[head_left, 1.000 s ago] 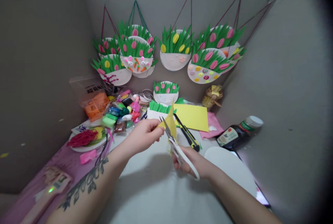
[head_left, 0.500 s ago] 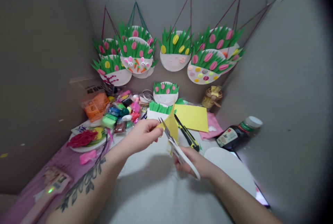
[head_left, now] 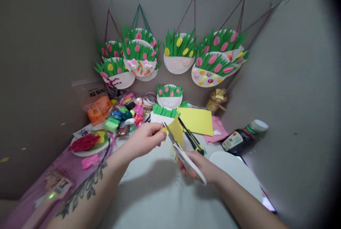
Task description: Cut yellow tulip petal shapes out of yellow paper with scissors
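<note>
My left hand (head_left: pixel 150 137) pinches the left edge of a small piece of yellow paper (head_left: pixel 176 129) above the table. In my right hand (head_left: pixel 195 167) is a pair of white-handled scissors (head_left: pixel 183 156), with fingers wrapped around the handles. The blades lie across the yellow paper, their tips slightly apart beside my left fingertips. Behind the paper a yellow-and-black utility knife (head_left: pixel 194 138) lies on the table. A larger yellow sheet (head_left: pixel 197 120) rests farther back.
Paper-plate baskets (head_left: pixel 179 65) with green paper grass hang along the back wall. Bagged coloured clay (head_left: pixel 125 115) is piled at the left, near a plate of yarn (head_left: pixel 85 142). A dark jar (head_left: pixel 243 136) and a white disc (head_left: pixel 236 172) lie right. A glue gun (head_left: pixel 50 195) sits lower left.
The view has tilted very slightly. Both hands keep their hold, and the scissors and yellow paper stay almost in place, with the paper's top corner a little lower.
</note>
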The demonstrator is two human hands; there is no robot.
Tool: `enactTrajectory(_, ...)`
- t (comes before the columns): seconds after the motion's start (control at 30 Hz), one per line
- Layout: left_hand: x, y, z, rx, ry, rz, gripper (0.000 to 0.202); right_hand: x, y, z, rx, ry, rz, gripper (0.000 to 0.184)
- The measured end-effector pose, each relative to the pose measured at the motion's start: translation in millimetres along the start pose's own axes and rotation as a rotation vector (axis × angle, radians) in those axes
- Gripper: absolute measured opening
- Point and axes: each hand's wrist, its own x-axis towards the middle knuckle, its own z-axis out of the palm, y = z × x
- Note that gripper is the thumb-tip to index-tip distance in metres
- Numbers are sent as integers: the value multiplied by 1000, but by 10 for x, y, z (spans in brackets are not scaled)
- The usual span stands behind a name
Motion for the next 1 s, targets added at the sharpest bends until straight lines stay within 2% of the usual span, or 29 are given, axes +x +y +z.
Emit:
enactTrajectory(0.63, -36, 8, -57, 67, 79, 47, 24, -10, -68, -35, -29, -3, 25, 16)
enactTrajectory(1.0, -26, 10, -65, 89, 121, 42, 24, -32, -94, -51, 1, -13, 97, 15)
